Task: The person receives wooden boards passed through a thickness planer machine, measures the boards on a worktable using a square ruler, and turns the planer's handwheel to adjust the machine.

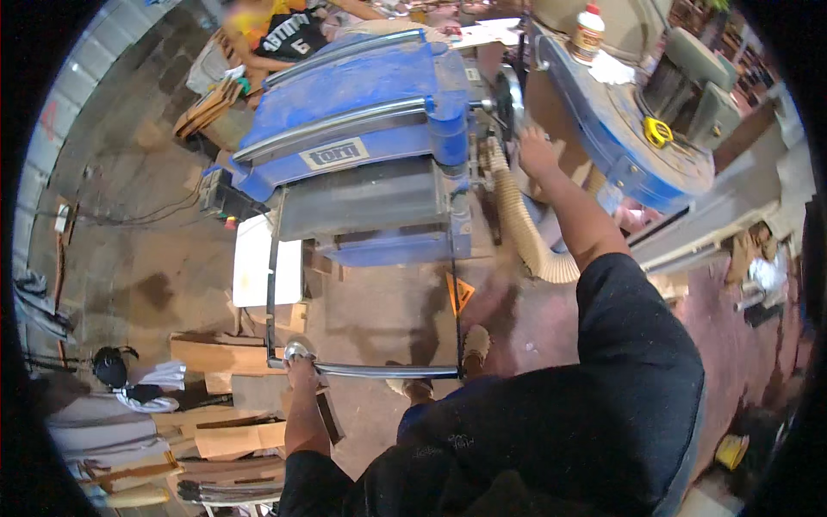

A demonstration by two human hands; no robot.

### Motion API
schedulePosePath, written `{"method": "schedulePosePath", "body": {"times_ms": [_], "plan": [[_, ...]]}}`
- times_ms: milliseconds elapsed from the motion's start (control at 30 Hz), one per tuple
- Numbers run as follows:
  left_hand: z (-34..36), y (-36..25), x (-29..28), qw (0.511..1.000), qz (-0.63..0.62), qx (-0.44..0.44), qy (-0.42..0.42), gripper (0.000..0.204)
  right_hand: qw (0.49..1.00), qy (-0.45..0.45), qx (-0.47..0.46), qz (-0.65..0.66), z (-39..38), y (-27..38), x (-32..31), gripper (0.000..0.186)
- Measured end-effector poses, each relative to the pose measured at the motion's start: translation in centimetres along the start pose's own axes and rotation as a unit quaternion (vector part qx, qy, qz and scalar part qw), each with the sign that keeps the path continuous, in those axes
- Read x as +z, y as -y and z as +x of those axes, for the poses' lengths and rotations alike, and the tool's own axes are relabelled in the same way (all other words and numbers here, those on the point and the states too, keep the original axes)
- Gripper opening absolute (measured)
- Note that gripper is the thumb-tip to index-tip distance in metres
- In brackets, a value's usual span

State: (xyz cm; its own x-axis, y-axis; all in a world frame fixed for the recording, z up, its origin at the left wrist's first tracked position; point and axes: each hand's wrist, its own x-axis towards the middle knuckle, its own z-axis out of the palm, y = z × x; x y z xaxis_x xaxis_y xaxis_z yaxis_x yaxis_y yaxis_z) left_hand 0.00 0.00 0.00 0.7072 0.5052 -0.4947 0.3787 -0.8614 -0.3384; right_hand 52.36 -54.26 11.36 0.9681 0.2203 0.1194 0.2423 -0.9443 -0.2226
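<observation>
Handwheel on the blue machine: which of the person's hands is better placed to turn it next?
Probably the right hand: it is up beside the handwheel, whereas the left hand is down by the left end of the near metal bar.

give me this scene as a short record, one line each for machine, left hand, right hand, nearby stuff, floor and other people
machine: blue thickness planer
left hand: left hand at the left end of the metal bar; exact grip unclear
right hand: right hand beside the handwheel; contact unclear
nearby: cream corrugated hose, orange triangular sign, red-capped bottle, yellow tape measure
floor: wooden boards to the left
other people: one person beyond the planer
</observation>
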Motion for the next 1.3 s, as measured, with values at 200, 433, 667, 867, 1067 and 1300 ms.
{"method": "schedulePosePath", "body": {"times_ms": [200, 433, 667, 867, 1067, 1300], "plan": [[0.3, 1.0, 0.9, 0.999, 0.008, -0.011, -0.043, 0.034, 0.993, -0.068, -0.062, -0.074, 0.4, 1.1, -3.7, 0.028], [-2.3, -0.6, -3.6, 0.999, -0.039, -0.012, -0.035, 0.030, 0.995, -0.064, -0.041, -0.057, 0.2, 0.7, -4.2, 0.032], [-1.9, 0.4, -2.6, 0.996, -0.078, -0.009, -0.039, 0.031, 0.995, -0.091, -0.011, -0.033, -1.1, 1.8, -3.9, 0.039], [-2.7, 0.9, -3.9, 0.994, -0.107, 0.019, -0.023, 0.032, 0.977, -0.177, -0.046, 0.105, -10.1, 5.2, -1.0, 0.060], [0.3, 3.1, 1.0, 0.980, -0.096, 0.141, -0.099, 0.042, 0.981, -0.017, -0.026, 0.193, -27.7, 13.8, 8.6, 0.072], [1.7, 3.1, 1.2, 0.906, -0.201, 0.279, -0.248, 0.021, 0.991, 0.036, 0.058, 0.117, -39.2, 23.4, 11.9, 0.086]]}}
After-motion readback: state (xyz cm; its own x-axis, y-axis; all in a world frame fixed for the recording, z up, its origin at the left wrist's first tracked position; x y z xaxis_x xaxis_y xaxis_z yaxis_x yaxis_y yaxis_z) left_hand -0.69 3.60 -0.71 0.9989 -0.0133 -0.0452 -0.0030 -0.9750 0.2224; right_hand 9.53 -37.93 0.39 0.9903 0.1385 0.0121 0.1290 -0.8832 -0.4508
